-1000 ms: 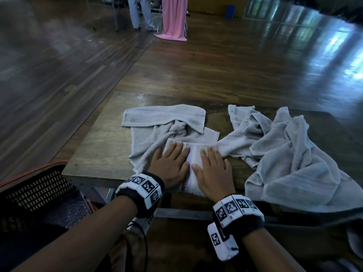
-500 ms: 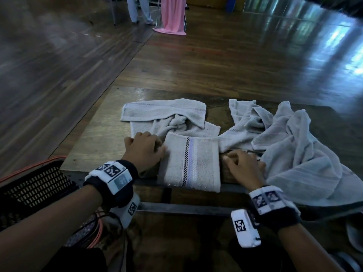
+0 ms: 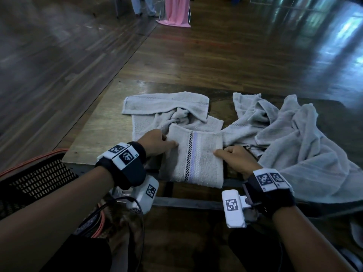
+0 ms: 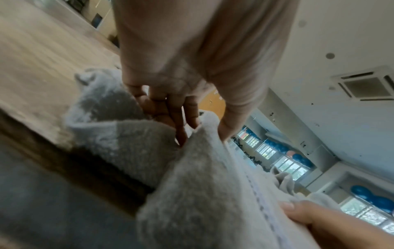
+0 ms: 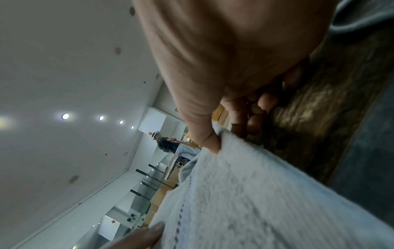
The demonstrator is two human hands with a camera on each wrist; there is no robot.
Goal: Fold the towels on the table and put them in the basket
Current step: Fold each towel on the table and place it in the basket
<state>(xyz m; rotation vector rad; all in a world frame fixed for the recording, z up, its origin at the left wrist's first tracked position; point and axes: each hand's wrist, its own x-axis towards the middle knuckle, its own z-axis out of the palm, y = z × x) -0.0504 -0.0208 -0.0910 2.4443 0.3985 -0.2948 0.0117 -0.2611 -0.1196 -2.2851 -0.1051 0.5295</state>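
Note:
A folded grey towel (image 3: 198, 156) with a checked and lilac stripe lies at the table's near edge, its front hanging over. My left hand (image 3: 159, 143) pinches its left edge, thumb on top, fingers beneath. My right hand (image 3: 231, 157) pinches its right edge the same way. In the left wrist view my left hand's fingers (image 4: 181, 121) slip under the towel (image 4: 213, 193). The right wrist view has my thumb (image 5: 204, 134) pressed on the towel (image 5: 255, 202). A black mesh basket (image 3: 39, 179) with an orange rim stands low at the left.
A crumpled grey towel (image 3: 167, 107) lies behind the folded one, and a bigger grey towel heap (image 3: 294, 146) covers the table's right side. The wooden table (image 3: 98, 126) is bare at its left. Far off stand a person's legs (image 3: 141, 4) and a pink cloth (image 3: 176, 10).
My hands went from pressing flat on the towel's top to its two side edges, where each now pinches it. The towel has slid a little nearer over the table edge.

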